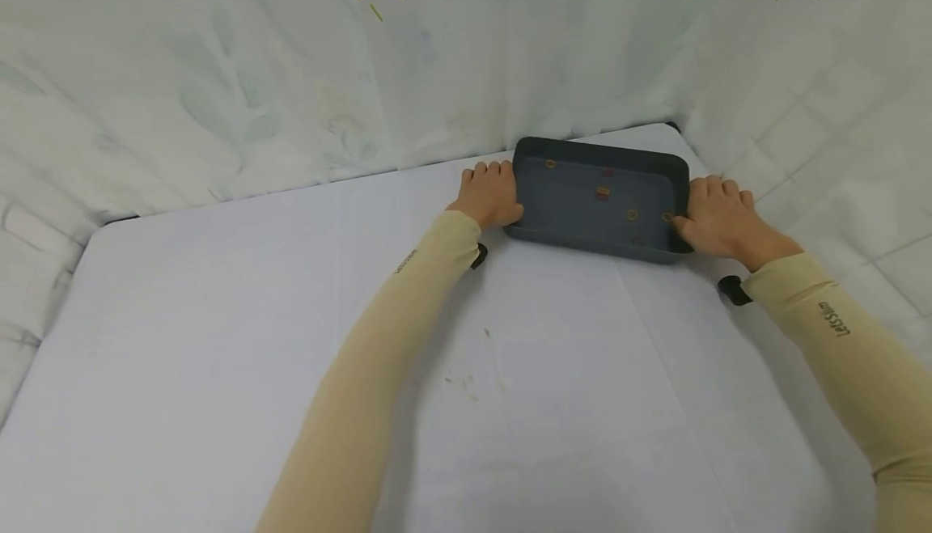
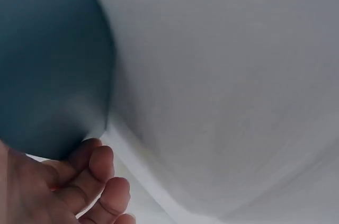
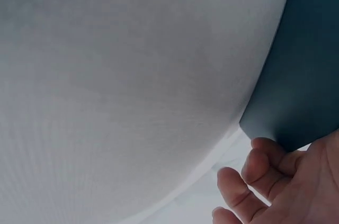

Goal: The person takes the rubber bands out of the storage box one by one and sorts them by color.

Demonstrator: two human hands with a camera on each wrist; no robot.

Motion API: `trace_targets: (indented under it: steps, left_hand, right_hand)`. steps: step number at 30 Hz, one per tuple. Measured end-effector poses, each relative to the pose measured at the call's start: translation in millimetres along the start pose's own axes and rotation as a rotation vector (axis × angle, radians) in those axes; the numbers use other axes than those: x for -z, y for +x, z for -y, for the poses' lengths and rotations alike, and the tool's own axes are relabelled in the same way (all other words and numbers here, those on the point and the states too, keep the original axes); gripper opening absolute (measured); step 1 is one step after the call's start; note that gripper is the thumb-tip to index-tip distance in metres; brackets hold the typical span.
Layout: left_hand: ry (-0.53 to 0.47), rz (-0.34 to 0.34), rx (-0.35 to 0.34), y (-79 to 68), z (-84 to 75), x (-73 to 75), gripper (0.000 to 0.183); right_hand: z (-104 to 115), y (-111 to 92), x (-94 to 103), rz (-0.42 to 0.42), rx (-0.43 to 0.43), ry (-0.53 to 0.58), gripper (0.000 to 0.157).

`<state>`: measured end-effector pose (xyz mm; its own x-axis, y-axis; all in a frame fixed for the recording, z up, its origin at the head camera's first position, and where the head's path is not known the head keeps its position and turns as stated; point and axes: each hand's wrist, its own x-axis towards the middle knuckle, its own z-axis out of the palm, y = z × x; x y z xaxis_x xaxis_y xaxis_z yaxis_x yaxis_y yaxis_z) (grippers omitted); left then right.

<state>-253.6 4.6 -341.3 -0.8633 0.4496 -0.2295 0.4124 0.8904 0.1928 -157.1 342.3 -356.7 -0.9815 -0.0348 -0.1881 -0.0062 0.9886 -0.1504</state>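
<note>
A dark grey rectangular tray (image 1: 561,209) with raised walls is at the far right corner of the table. Several small orange and reddish marks show on its floor. My left hand (image 1: 489,196) grips its left end, and my right hand (image 1: 721,213) grips the opposite end with the thumb over the rim. In the left wrist view, curled fingers (image 2: 100,168) lie at the lower edge of the tray's bluish outer wall (image 2: 53,65). The right wrist view shows fingertips (image 3: 259,163) at the bottom corner of the other end wall (image 3: 312,65).
White cloth covers the table (image 1: 218,339). Small brownish crumbs (image 1: 460,382) are scattered near its middle. A pale patterned curtain (image 1: 255,72) hangs right behind the back edge, and another light sheet (image 1: 837,129) with a tile pattern borders the right side.
</note>
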Motion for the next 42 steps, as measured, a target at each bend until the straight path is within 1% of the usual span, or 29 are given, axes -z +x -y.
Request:
trace_targets:
  steps: [3,5,11,14,21,25,28,35,42]
  left_hand:
    - [0.027,-0.002,0.003,-0.2,-0.2,1.3,0.045]
    - [0.04,-0.017,0.008,0.4,-0.1,0.7,0.045]
    - [0.014,-0.044,0.042,2.8,3.8,-7.8,0.047]
    - [0.016,-0.041,0.057,2.8,7.4,-10.2,0.044]
    - [0.045,-0.037,0.07,2.6,14.6,-15.5,0.037]
    - [0.077,-0.023,0.065,-1.2,17.7,-16.6,0.039]
    - [0.098,-0.028,0.068,-5.4,19.6,-16.9,0.038]
    - [0.104,-0.048,0.091,-13.0,26.6,-20.8,0.038]
    - [0.155,-0.056,0.129,-24.6,33.7,-22.4,0.035]
  right_hand:
    - [1.2,-0.1,-1.3,0.001,0.013,-0.008,0.052]
    - [1.9,-0.5,-2.7,0.002,0.022,-0.016,0.052]
    - [6.2,1.0,-5.6,0.006,0.05,-0.015,0.049]
    - [8.6,4.7,-6.0,0.005,0.06,-0.015,0.048]
    - [11.5,13.5,-6.9,-0.004,0.092,-0.03,0.053]
    - [12.8,17.0,-7.4,-0.007,0.126,-0.048,0.053]
    - [14.9,20.4,-8.7,-0.012,0.14,-0.042,0.055]
    - [21.3,30.3,-11.9,0.008,0.149,-0.025,0.058]
    - [33.2,39.6,-12.8,0.004,0.186,-0.038,0.059]
